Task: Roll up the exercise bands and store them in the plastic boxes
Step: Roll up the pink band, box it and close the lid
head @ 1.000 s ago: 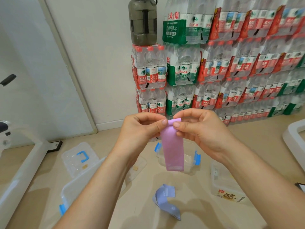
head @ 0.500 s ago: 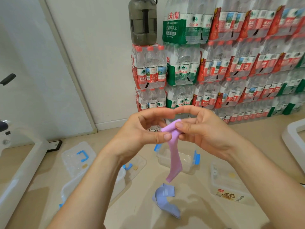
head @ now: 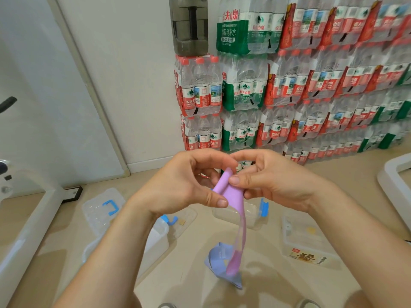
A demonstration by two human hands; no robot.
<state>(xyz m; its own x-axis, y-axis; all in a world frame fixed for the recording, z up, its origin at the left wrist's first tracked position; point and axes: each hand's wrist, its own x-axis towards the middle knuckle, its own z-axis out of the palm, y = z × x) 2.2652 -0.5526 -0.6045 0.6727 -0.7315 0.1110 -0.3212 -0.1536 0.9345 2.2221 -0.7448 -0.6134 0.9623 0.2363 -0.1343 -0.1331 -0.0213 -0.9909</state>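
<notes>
Pink exercise band (head: 225, 190) is held up in the air between both hands, at mid-view, its top end curled into a small roll. The left hand (head: 182, 185) pinches that end from nine o'clock, its fingers (head: 220, 202) curled and the thumb tip pressed against the band's lower edge. The right hand (head: 271, 183) pinches it from three o'clock, its fingers (head: 235, 180) curled round the roll with the thumb on top. The loose length hangs toward six o'clock, twisted edge-on. Its tail is over a blue exercise band (head: 216, 263) that lies crumpled on the floor (head: 200, 292); whether the two touch cannot be told.

Behind the hanging length, at six o'clock from the hands, stands an open clear plastic box (head: 253, 216) with a blue latch on its right side; its contents cannot be made out. At four o'clock sits a second clear box (head: 309, 241) with a printed label on its front wall. At seven o'clock a third box (head: 156, 236) is partly hidden by the left forearm, its inside out of sight. At nine o'clock a clear lid (head: 97, 216) with a blue handle lies flat on the floor.

From twelve to two o'clock, packs of water bottles (head: 289, 90) are stacked against the wall, and a dark jug (head: 189, 25) stands on the leftmost stack.
</notes>
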